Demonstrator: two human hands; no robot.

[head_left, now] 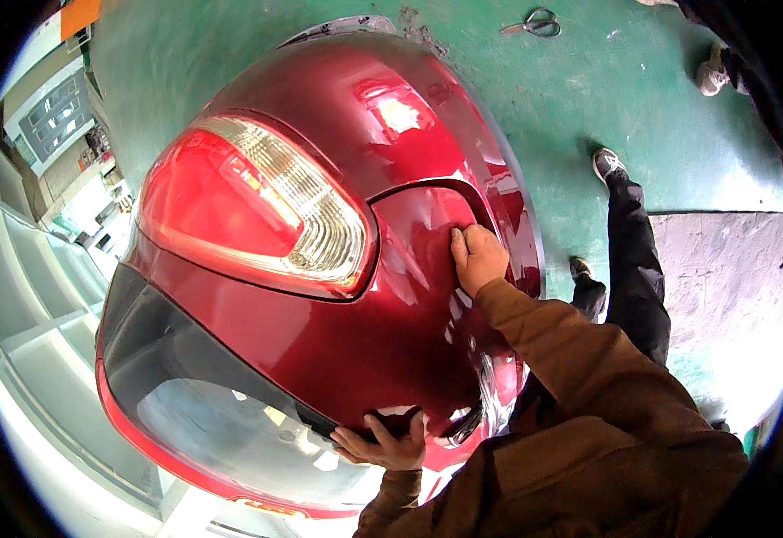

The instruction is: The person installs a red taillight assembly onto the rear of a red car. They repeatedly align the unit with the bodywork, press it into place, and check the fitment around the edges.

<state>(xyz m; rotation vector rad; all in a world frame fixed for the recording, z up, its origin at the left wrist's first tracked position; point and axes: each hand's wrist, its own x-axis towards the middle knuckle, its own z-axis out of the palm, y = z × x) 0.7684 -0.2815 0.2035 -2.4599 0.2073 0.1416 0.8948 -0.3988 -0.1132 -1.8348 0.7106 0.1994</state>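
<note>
I face the rear corner of a dark red car (302,336), with its large red and clear tail light (248,206) to the left. My right hand (481,257) is closed and pressed on the painted panel beside the tail light, near a curved seam. Whatever its curled fingers may hold is hidden. Lower down, my left hand (382,446) rests with spread fingers on the paintwork at the corner of the rear window (230,430). Both forearms wear brown sleeves.
Scissors (535,24) lie on the green floor (544,99) beyond the car. Legs in dark trousers (635,260) show right of the car. Another person's shoe (712,73) is at the upper right. A grey mat (718,269) covers part of the floor.
</note>
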